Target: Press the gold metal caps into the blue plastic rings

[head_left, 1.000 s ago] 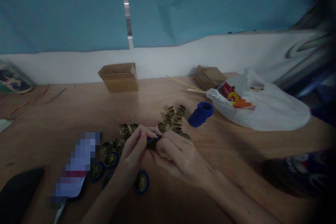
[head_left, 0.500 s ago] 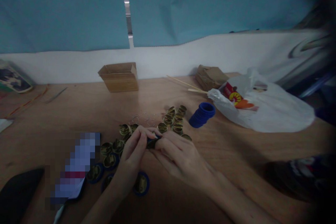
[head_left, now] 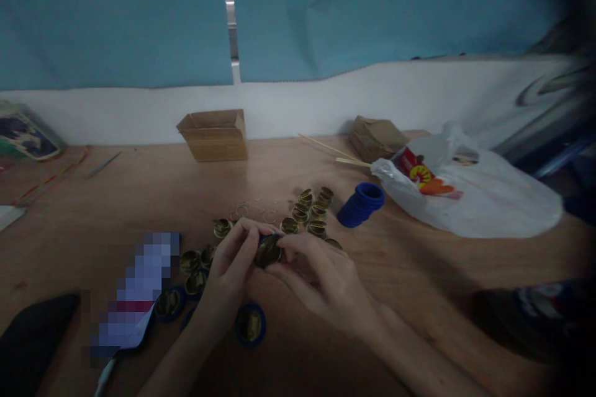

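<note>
My left hand [head_left: 231, 270] and my right hand [head_left: 321, 276] meet over the wooden table [head_left: 139, 198], both pinching one small round gold disc with a blue rim [head_left: 267, 252]. Its gold face is turned toward me. Several loose gold discs [head_left: 313, 211] lie just beyond my fingers. More gold discs [head_left: 196, 260] sit left of my left hand. Some discs set in blue rings [head_left: 250, 324] lie below my hands. A stack of blue rings [head_left: 362, 204] stands to the right. Thin wire rings [head_left: 254, 209] lie behind the discs.
A small open cardboard box [head_left: 214, 134] and a brown paper packet [head_left: 376, 137] stand by the back wall. Wooden sticks [head_left: 335, 152] lie near a white plastic bag [head_left: 470, 192] at right. A blurred-out object [head_left: 137, 298] and a dark item [head_left: 32, 341] are at lower left.
The piece between my fingers has turned, so its gold face shows instead of its dark blue edge. Both hands stay together in the same spot.
</note>
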### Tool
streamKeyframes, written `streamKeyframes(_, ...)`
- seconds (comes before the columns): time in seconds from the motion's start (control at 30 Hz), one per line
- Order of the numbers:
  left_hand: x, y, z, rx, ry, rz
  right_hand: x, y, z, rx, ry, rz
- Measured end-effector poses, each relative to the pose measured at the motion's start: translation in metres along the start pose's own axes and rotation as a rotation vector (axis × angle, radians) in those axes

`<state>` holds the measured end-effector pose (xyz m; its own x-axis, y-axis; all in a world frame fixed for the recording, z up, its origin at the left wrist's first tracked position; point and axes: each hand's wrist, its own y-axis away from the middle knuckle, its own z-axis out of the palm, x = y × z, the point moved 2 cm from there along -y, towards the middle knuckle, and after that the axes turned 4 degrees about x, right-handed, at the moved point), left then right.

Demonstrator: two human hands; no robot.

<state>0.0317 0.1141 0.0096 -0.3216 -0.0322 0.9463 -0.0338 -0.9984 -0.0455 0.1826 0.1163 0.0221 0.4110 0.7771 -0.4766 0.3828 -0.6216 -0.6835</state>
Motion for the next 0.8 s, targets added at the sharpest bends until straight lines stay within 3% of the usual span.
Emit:
streamKeyframes(0.3, -0.0019, 0.0005, 0.001, -0.01, -0.045, -0.049, -0.0027, 0.0002, 0.0013, 0.046, 0.023, 0.079)
streamKeyframes(0.53, -0.0002, 0.0014, 0.0064, -0.092, -0.02, -0.088, -0.0002, 0.0037, 0.006, 0.1, -0.067, 0.243)
streamKeyframes(0.8, -0.0027, 0.0033, 0.0068, -0.102, -0.02, -0.105, -0.0018, 0.0012, -0.0009, 0.119, -0.004, 0.163)
